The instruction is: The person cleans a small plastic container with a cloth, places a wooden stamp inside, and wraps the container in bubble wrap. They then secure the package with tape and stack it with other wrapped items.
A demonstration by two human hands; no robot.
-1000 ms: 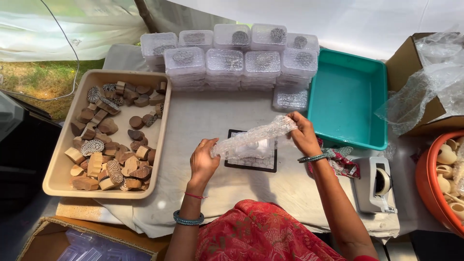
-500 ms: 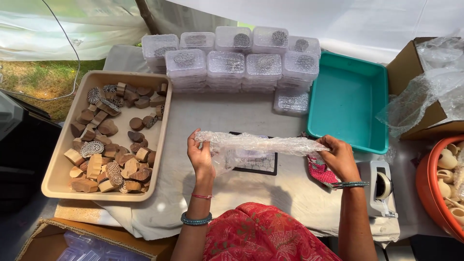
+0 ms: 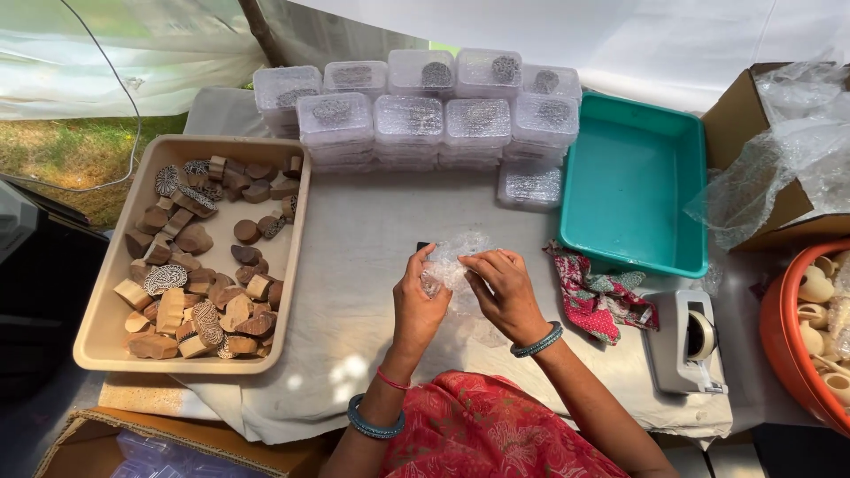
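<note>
head view: my left hand and right hand both pinch bubble wrap bunched over cloth, beige tray left, teal tray right

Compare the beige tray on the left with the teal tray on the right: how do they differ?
The beige tray holds many carved wooden blocks; the teal tray shows nothing inside. The beige tray lies left of both hands, the teal tray right of them. Both are rectangular, open-topped, and rest on the cloth-covered table.

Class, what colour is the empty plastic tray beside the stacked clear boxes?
Teal green; the tray shows clearly in the head view.
</note>
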